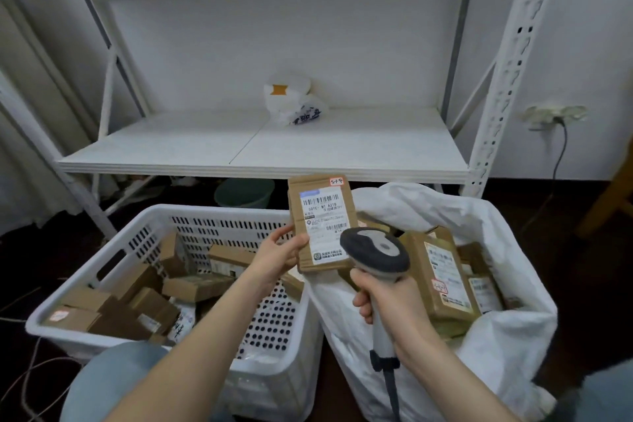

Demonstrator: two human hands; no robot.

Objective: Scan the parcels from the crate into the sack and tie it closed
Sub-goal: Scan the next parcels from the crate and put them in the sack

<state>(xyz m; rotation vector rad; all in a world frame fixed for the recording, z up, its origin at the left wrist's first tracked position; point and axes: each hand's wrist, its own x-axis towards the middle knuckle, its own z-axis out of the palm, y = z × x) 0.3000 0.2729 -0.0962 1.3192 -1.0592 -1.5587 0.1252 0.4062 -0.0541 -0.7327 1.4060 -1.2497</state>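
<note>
My left hand (278, 252) holds a flat brown cardboard parcel (320, 212) upright by its lower left edge, its white barcode label facing me. My right hand (387, 301) grips the handle of a grey barcode scanner (375, 252), whose head sits just in front of the parcel's lower right corner. Below left stands a white perforated crate (274, 312) with several brown parcels (137, 301) inside. To the right an open white sack (507, 336) holds several labelled parcels (442, 274).
A white metal shelving unit (260, 144) stands behind, with a white plastic bag (291, 103) on its shelf. A green bucket (245, 192) sits under the shelf. The scanner's cable (392, 394) hangs down. A wall socket with a cord (551, 116) is at the right. Loose cables lie on the dark floor at left.
</note>
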